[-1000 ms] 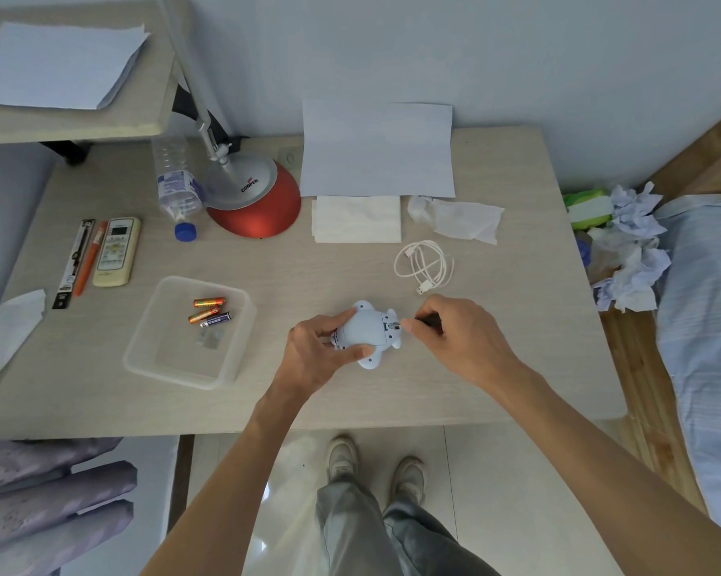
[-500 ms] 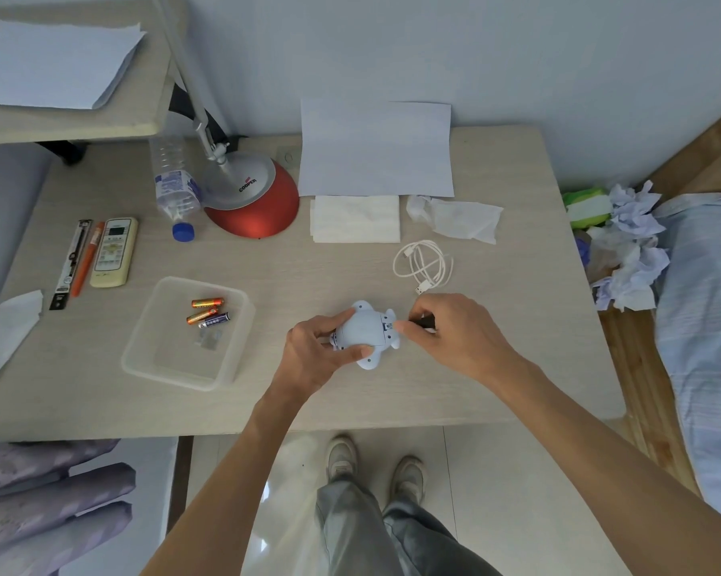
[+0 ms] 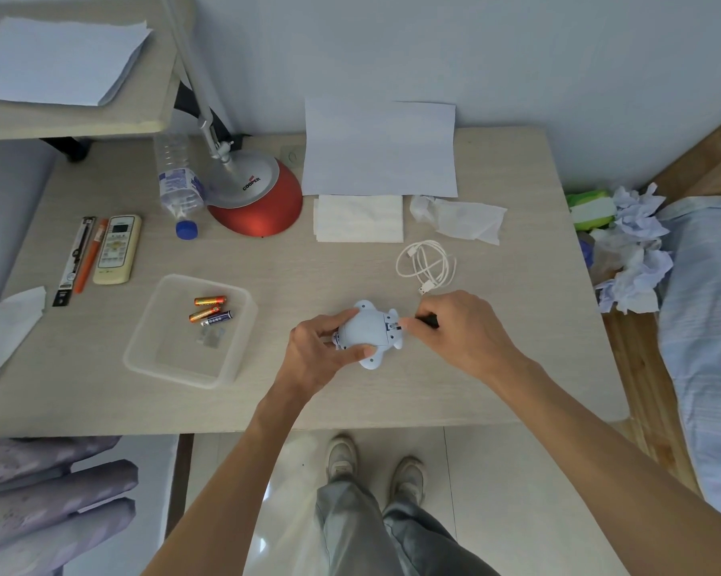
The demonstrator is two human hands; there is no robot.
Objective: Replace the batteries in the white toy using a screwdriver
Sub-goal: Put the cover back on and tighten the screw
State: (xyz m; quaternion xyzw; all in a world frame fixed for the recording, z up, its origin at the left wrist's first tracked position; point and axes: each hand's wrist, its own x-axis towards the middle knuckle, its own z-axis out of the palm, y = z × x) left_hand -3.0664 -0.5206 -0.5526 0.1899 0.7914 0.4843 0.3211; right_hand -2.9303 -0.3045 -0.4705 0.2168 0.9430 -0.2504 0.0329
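The white toy (image 3: 367,330) lies belly-up on the beige desk (image 3: 350,401), near the front middle. My left hand (image 3: 317,355) grips its left side, thumb on the near edge and fingers over the far edge. My right hand (image 3: 458,334) pinches a small black-handled screwdriver (image 3: 427,321), its tip at the toy's right end by the battery cover. Three batteries (image 3: 211,310) lie in a clear plastic tray (image 3: 142,347) to the left, beside a small clear piece.
A coiled white cable (image 3: 425,266) lies just behind my right hand. Further back are a red lamp base (image 3: 263,214), a plastic bottle (image 3: 178,189), tissues (image 3: 359,218) and paper. A remote (image 3: 117,248) and pens sit at the left. Crumpled paper (image 3: 633,259) is off the desk's right edge.
My right hand has barely shifted at the toy's right end, fingers turning slightly on the screwdriver. The left hand and toy stay in place.
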